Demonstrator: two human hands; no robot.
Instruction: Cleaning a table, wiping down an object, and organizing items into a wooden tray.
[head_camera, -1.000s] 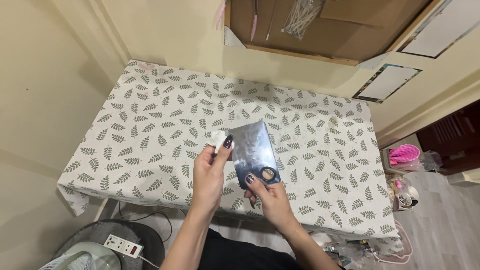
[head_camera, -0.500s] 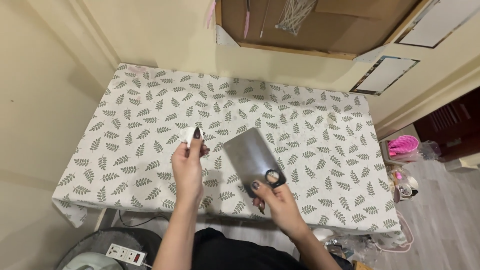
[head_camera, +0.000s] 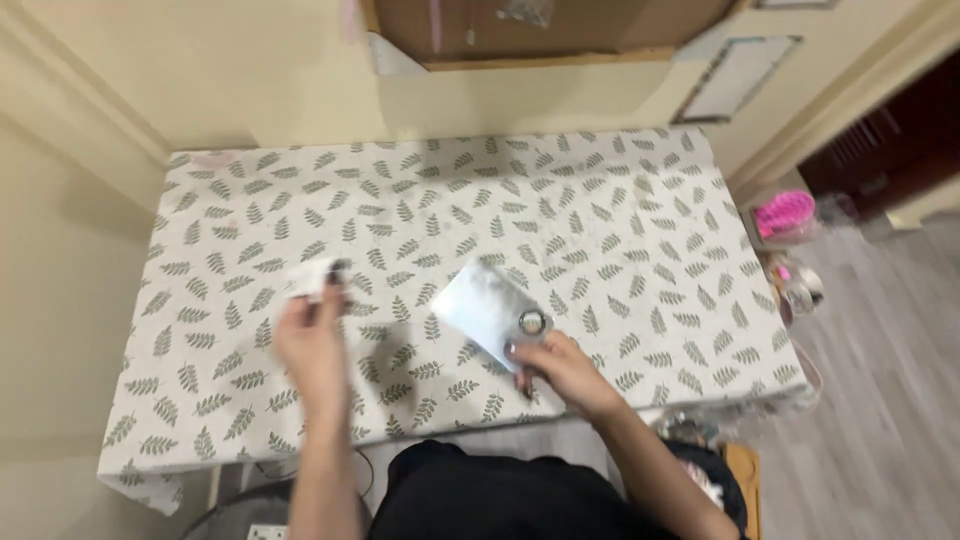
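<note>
Over the leaf-patterned tablecloth (head_camera: 620, 250), in the head view, the left hand (head_camera: 312, 345) has swung out leftward, well apart from the right hand (head_camera: 565, 372) — its fingers pinch a small white scrap (head_camera: 310, 278). Right-hand fingers stay closed on the near edge of a silvery sheet (head_camera: 487, 308), a small ring-shaped piece (head_camera: 532, 322) just above them; a second ago both hands worked close together over it.

Table (head_camera: 620, 220) (leaf-print cloth over it); grey pouch (head_camera: 485, 305) lying on cloth.
</note>
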